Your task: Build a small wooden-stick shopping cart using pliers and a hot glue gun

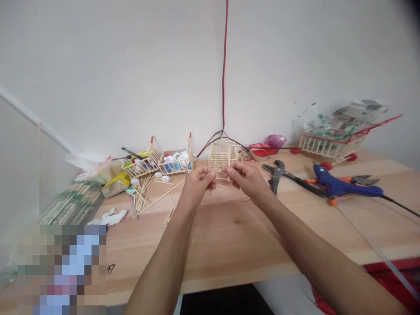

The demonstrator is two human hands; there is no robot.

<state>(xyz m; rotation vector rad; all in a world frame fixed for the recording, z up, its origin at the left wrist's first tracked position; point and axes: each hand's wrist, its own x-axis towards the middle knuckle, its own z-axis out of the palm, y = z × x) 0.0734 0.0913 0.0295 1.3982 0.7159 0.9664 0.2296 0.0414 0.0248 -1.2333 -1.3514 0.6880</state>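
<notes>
My left hand (201, 180) is closed, thumb against the curled fingers. Whatever it may pinch is too small to make out. Close by on the right, my right hand (243, 177) pinches a thin wooden stick (229, 162) that stands upright between thumb and fingers. Just behind both hands sits a small basket-like frame of pale sticks (215, 151), partly hidden by the fingers. I cannot tell whether the held stick touches this frame.
At the left stand two stick carts (189, 158) filled with small items, near loose sticks (141, 199), bundled sticks (74, 203) and a white glove (110, 217). At the right lie pliers (278, 173), a blue glue gun (344, 183) and a red-wheeled stick cart (323, 148). A red bowl (262, 151) stands behind.
</notes>
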